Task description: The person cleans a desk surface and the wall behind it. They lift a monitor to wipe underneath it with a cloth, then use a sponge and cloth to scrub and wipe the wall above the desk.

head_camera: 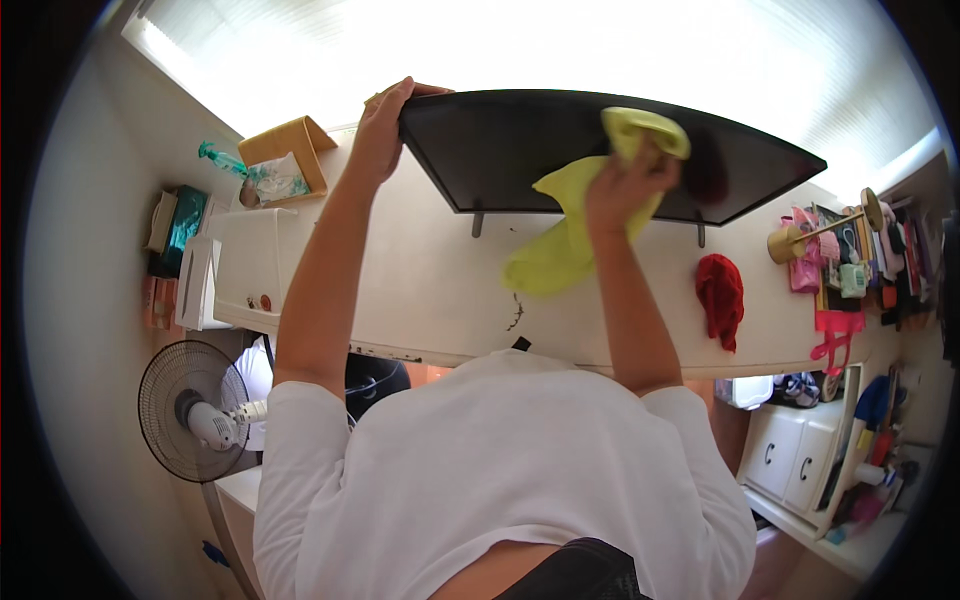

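Observation:
A flat-screen television [517,150] stands on two short legs on a white tabletop [450,292]. Its upper left corner is gripped by my left hand [386,131], with some fingers hidden behind the frame. My right hand [634,184] holds a yellow-green cloth [551,262] against the dark screen, right of its middle. Part of this cloth bunches above my fingers, and the rest hangs down in front of the screen's lower edge. The right hand is slightly blurred. A crumpled red cloth [720,296] lies on the tabletop to the right of my right forearm.
At the left are a wooden stand [307,157], a tissue pack [277,180], a green spray bottle [223,159] and a standing fan [195,412]. A gold desk lamp [785,244] and cluttered shelf items stand at the right. A bright window [510,45] lies behind the television.

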Demonstrator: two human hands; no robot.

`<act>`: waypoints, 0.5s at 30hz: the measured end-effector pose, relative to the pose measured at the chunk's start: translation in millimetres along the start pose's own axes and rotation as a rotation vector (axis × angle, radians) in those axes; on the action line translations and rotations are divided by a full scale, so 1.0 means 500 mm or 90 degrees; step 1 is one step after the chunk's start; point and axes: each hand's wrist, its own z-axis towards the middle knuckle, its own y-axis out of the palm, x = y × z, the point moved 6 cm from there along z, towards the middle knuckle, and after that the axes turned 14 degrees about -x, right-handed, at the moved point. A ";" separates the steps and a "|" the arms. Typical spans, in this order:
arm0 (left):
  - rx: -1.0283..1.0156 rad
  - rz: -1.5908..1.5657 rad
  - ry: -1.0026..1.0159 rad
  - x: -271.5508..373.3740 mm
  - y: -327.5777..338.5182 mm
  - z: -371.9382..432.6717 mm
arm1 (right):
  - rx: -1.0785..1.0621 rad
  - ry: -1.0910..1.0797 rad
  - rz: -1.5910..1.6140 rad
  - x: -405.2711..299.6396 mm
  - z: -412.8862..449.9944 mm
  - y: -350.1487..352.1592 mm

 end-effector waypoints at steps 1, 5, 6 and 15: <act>-0.004 -0.052 0.032 0.003 0.011 0.008 | -0.051 -0.076 -0.034 -0.043 -0.022 0.038; 0.000 -0.117 0.010 -0.003 0.004 -0.005 | -0.143 -0.326 0.034 -0.248 -0.063 0.124; -0.002 -0.110 0.007 -0.001 0.003 -0.008 | -0.154 -0.298 0.060 -0.250 -0.052 0.126; -0.032 -0.098 0.039 -0.004 0.003 0.001 | -0.166 -0.256 0.006 -0.273 -0.074 0.167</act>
